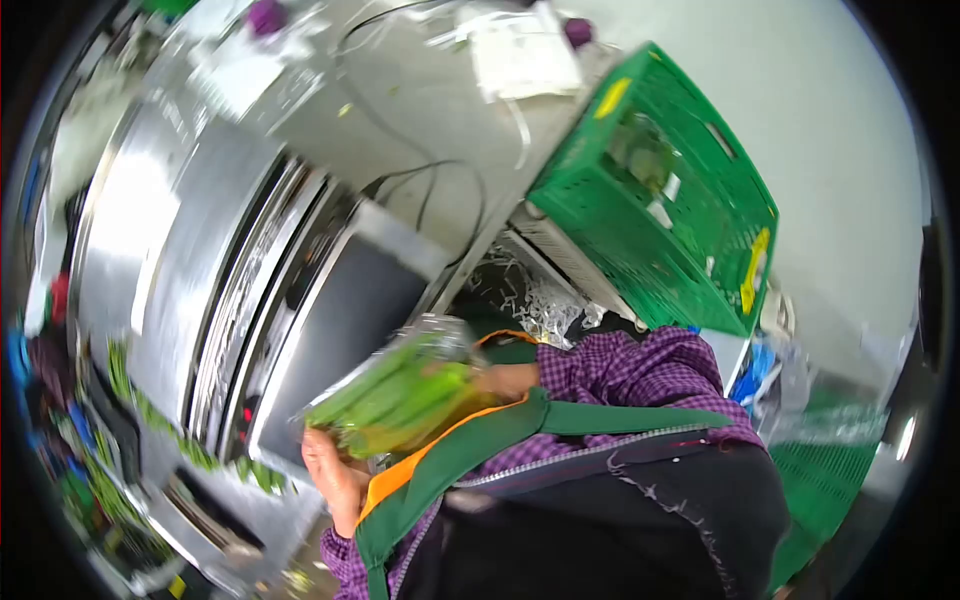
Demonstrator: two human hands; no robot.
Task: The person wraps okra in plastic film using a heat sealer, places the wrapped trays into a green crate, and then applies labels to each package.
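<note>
A clear plastic bag of long green vegetable stalks [395, 390] is held in front of my chest, slightly blurred. My left hand [335, 475] grips its left end, thumb and fingers closed against the plastic. At the opposite end is my right hand [507, 382], its fingers mostly hidden behind the bag, which seems to rest in that hand. Just beyond the bag lies the dark flat plate [345, 310] of a stainless steel machine.
A green plastic crate [640, 235] with wrapped greens inside stands at upper right. Plastic scraps [545, 305] lie below it. The steel machine [210, 240] fills the left side, with loose green stalks [120, 370] along its edge. A black cable [480, 205] crosses the worktop.
</note>
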